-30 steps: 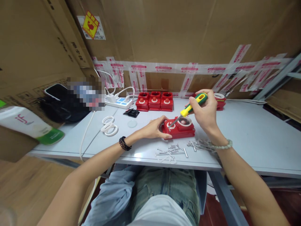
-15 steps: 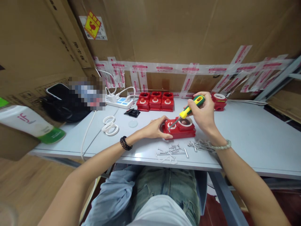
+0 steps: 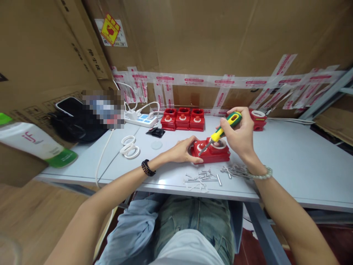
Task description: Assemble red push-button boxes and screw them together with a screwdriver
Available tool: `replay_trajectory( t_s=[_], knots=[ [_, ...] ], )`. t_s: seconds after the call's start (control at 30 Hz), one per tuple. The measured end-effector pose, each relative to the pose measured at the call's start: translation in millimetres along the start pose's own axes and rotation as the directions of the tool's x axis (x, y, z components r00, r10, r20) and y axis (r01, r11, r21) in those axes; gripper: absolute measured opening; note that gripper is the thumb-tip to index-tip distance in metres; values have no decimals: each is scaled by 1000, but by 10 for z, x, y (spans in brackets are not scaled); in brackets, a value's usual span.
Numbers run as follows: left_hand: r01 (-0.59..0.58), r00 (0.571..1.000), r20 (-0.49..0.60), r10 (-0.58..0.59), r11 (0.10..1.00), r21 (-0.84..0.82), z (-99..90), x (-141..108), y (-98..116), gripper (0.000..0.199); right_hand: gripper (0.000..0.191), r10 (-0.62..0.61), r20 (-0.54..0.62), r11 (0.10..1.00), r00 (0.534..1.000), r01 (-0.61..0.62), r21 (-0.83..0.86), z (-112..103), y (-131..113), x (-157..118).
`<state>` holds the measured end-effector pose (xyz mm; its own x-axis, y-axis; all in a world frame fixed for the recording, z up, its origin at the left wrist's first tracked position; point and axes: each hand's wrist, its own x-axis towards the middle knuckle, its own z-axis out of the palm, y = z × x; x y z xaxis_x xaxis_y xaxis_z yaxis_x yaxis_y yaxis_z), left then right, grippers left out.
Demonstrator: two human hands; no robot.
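A red box-shaped housing with a white ring lies on the table, its long side across my view. My left hand grips its left end, thumb along the front and fingers behind. In my right hand is a screwdriver with a green and yellow handle, held slantwise. Its tip meets the near left part of the housing's top, beside a round white-rimmed part; whether a screw sits under it is too small to tell. Loose screws and metal pins lie just in front of the housing.
Three similar red housings stand in a row at the back, another red housing behind my right hand. White rings, a clear disc, a black part and a power strip lie left. A tube is far left.
The screwdriver's tip has shifted very slightly right, and my right hand has moved a little with it. My left hand stays on the red housing.
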<state>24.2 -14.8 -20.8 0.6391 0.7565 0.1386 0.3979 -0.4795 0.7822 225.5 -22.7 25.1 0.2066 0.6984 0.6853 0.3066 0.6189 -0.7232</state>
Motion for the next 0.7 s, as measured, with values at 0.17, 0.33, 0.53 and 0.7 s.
replay_trajectory(
  t_s=[0.17, 0.33, 0.53, 0.7],
  knots=[
    [1, 1000, 0, -1, 1000, 5, 0, -4, 12, 58, 26, -79, -1, 993, 997, 79, -92, -30, -25, -11],
    [-1, 1000, -3, 1, 1000, -10, 7, -4, 4, 57, 25, -134, 2, 980, 991, 133, -147, -53, -71, -10],
    [-12, 1000, -4, 12, 1000, 17, 5, -2, -12, 57, 24, -282, 156, 931, 947, 310, -196, -9, -327, -55],
    [-18, 1000, 3, 17, 1000, 24, -1, 1, -13, 56, 21, -352, 115, 901, 929, 370, -227, 25, -425, -98]
  ],
)
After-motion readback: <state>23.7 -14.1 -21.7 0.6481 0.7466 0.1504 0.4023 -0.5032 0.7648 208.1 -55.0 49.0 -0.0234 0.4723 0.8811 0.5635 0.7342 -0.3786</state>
